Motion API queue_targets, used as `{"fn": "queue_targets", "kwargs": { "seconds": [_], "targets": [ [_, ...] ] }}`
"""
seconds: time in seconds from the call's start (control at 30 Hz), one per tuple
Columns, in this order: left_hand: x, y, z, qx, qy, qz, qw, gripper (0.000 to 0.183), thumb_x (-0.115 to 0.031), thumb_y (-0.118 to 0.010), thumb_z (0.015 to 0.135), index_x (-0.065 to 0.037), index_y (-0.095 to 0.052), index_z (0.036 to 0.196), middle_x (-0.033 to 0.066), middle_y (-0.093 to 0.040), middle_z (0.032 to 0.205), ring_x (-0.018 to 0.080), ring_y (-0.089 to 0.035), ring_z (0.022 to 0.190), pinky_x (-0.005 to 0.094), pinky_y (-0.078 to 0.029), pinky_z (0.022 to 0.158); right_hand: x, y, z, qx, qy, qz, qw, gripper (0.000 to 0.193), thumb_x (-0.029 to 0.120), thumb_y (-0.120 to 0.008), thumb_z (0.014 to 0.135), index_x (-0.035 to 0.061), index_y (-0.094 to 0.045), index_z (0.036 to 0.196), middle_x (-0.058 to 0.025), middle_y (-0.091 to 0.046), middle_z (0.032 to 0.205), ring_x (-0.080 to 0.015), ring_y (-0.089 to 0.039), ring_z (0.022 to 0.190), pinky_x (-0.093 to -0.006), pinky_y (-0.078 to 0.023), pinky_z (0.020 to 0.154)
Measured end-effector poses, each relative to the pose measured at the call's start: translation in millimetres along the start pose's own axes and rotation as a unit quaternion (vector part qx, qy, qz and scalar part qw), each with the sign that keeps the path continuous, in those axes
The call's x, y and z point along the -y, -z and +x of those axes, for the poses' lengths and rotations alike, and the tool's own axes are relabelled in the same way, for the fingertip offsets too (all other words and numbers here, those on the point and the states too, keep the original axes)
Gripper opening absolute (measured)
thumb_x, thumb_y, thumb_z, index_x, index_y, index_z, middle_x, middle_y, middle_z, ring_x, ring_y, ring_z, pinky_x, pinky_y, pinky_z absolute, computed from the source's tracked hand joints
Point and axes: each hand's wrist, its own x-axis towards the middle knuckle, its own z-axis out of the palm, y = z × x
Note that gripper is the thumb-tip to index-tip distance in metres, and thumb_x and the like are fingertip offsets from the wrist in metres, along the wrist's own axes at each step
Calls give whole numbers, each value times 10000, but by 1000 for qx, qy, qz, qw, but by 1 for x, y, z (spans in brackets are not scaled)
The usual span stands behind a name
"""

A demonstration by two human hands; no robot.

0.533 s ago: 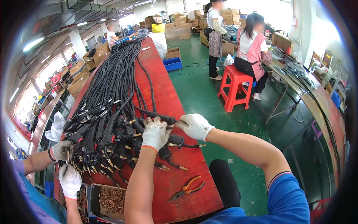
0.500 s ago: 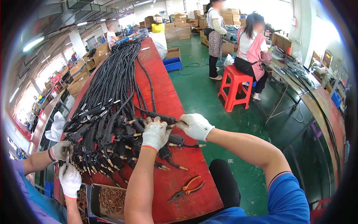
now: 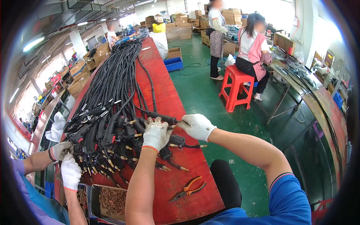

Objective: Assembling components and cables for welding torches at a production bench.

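A black welding torch [image 3: 164, 117] lies across the near end of a pile of similar torches [image 3: 99, 129]. My left hand [image 3: 156, 134], in a white knit glove with stained fingertips, is closed around it from below. Also gloved, my right hand [image 3: 197, 126] pinches the right end of this torch; its fingers hide what exactly they hold. Brass-coloured ends of other torches [image 3: 163, 167] stick out below my left hand and toward the table's right edge. Orange-handled pliers [image 3: 189, 189] lie on the red table near me, apart from both hands.
Black cables [image 3: 116, 71] run along the red table [image 3: 165, 90]. A box of small copper tips [image 3: 111, 200] stands at the near edge. At left, a co-worker's gloved hands [image 3: 70, 170] work at the pile. A person sits on a red stool [image 3: 237, 86]; another stands beyond.
The co-worker's lower gloved hand has moved up slightly, toward their other hand. My two hands stay at the torch with barely any shift.
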Motion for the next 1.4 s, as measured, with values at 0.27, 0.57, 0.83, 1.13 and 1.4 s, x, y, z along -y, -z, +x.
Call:
{"fn": "queue_targets", "kwargs": {
  "seconds": [0.27,0.57,0.83,1.13,1.4],
  "targets": [
    [-1,1,1,6,5,-5,1000,462,-488,-655,1069,-68,-804,1191,190,-658,1418,497,-540,1412,599,-462,1209,12,8,-5,-14,-18,47,999,419,430,-642,1075,27,-752,1046,-253,-752,918,-462,-748,926,-545,-575,814],
    [-2,5,0,17,6,-9,1000,454,-481,-656,1072,-70,-804,1195,189,-644,1444,502,-527,1425,589,-490,1182,2,-3,-4,-19,3,-12,1000,418,426,-624,1082,26,-742,1059,-259,-759,952,-479,-743,925,-560,-574,812],
    [-1,2,0,11,10,5,1000,374,-421,-723,1030,-93,-796,1196,152,-626,1457,471,-542,1388,566,-535,1139,10,5,-4,12,-63,30,998,430,427,-630,1073,20,-752,1007,-268,-753,931,-485,-739,928,-556,-570,799],
    [-2,3,1,12,13,-5,1000,383,-427,-710,1037,-96,-792,1212,164,-619,1471,484,-523,1418,574,-515,1165,10,0,-7,-15,-43,28,999,414,409,-628,1068,16,-753,1039,-276,-756,982,-490,-733,947,-567,-563,823],
    [1,1,0,6,2,4,1000,392,-434,-707,1040,-88,-794,1201,182,-618,1472,485,-537,1409,578,-492,1188,13,4,-7,13,-69,57,996,414,412,-625,1071,18,-749,1056,-264,-756,964,-480,-735,939,-541,-565,814]
  ]
}}
